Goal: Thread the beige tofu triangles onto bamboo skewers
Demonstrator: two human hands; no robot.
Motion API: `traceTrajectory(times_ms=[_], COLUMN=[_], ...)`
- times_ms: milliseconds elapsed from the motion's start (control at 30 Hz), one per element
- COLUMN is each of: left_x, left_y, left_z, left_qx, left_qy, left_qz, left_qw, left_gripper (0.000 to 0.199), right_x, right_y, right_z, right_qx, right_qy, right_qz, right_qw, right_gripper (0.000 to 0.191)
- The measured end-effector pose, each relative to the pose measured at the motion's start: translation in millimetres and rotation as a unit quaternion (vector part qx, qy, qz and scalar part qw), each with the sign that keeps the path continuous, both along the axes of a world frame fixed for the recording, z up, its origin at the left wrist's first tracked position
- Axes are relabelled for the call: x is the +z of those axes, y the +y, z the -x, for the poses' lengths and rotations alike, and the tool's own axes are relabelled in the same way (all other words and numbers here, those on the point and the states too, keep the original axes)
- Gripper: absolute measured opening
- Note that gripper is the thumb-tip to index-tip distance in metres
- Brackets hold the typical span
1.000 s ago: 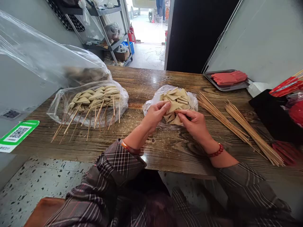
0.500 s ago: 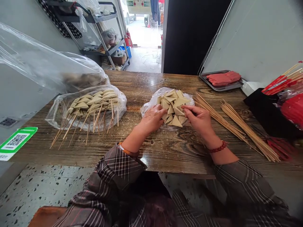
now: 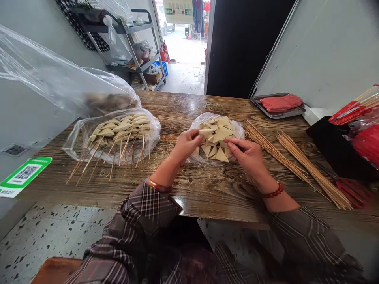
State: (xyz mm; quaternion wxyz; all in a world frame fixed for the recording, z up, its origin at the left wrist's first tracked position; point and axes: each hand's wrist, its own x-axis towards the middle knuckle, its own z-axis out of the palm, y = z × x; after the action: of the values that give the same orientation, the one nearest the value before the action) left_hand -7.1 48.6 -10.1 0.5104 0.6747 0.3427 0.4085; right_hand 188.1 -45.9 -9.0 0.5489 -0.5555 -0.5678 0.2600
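Observation:
My left hand [image 3: 188,142] pinches a pale triangular tofu piece [image 3: 205,131] between thumb and fingers, just above the pile. Below and between my hands, loose tofu triangles [image 3: 219,154] lie heaped on a clear plastic bag [image 3: 237,127]. At the pile's right side my right hand [image 3: 246,152] is closed in a pinch; what its fingertips hold is too small to make out. Skewered tofu pieces [image 3: 121,125] rest in another open plastic bag [image 3: 72,138] at the left, their sticks pointing towards me.
Two bundles of bamboo skewers [image 3: 314,169] lie on the wooden table [image 3: 166,157] at the right. Beyond them stand a black box [image 3: 334,146] and a dark tray [image 3: 275,114] of pink-red items. Red-handled scissors [image 3: 352,191] and a green QR card [image 3: 26,175] lie near the sides.
My left hand has lifted slightly off the pile and now has a tofu piece in its fingers. The right hand has shifted a little left and down. The camera view has tilted slightly.

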Motion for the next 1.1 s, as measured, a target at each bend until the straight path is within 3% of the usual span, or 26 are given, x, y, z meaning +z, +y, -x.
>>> traceTrajectory(times_ms=[67, 133, 400, 600, 1100], left_x=[4.8, 9.3, 18.1, 19.9, 17.4], left_y=[-1, -2, 1, 2, 0], left_z=[1, 2, 6, 7, 5], left_qx=[-0.01, -0.009, 0.043, 0.029, 0.007], left_qy=[-0.121, -0.183, -0.278, -0.293, -0.291], left_qz=[0.115, 0.191, 0.311, 0.34, 0.318], left_qw=[0.986, 0.964, 0.908, 0.893, 0.902], left_gripper=[0.02, 0.021, 0.016, 0.016, 0.015], right_x=[-1.0, -0.9, 2.1, -2.0, -5.6], right_y=[-2, -4, -5, -4, -4], right_z=[2, 4, 7, 6, 5], right_qx=[0.025, 0.046, 0.089, 0.089, 0.08], right_qy=[-0.014, -0.039, -0.13, -0.124, -0.116], right_qz=[-0.001, -0.003, -0.024, -0.039, -0.04], right_qw=[1.0, 0.998, 0.987, 0.988, 0.989], right_gripper=[0.027, 0.025, 0.022, 0.02, 0.02])
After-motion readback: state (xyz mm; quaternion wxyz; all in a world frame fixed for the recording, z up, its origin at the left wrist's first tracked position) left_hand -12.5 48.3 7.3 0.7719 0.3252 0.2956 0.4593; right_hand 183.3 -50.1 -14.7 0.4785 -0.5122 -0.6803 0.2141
